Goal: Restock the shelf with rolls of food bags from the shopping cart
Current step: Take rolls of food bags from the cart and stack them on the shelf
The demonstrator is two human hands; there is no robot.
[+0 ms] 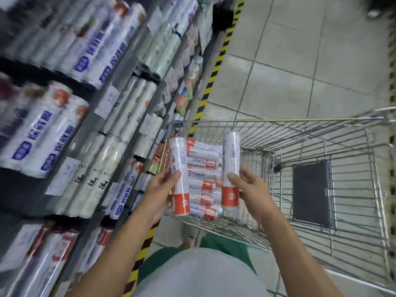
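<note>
My left hand (159, 189) grips one white roll of food bags with an orange end (179, 159), held upright over the cart's left end. My right hand (250, 189) grips a second roll of the same kind (231, 155), also upright. Below and between them, several more rolls (203, 179) lie stacked in the left end of the wire shopping cart (300, 121). The shelf (120, 116) stands to my left, filled with rows of rolls and blurred.
Yellow-and-black hazard tape (216, 67) runs along the shelf's base on the tiled floor (300, 61). A dark flap (312, 194) sits in the cart's right half. Price tags (107, 101) hang on the shelf edges. Someone's foot (374, 12) shows at the top right.
</note>
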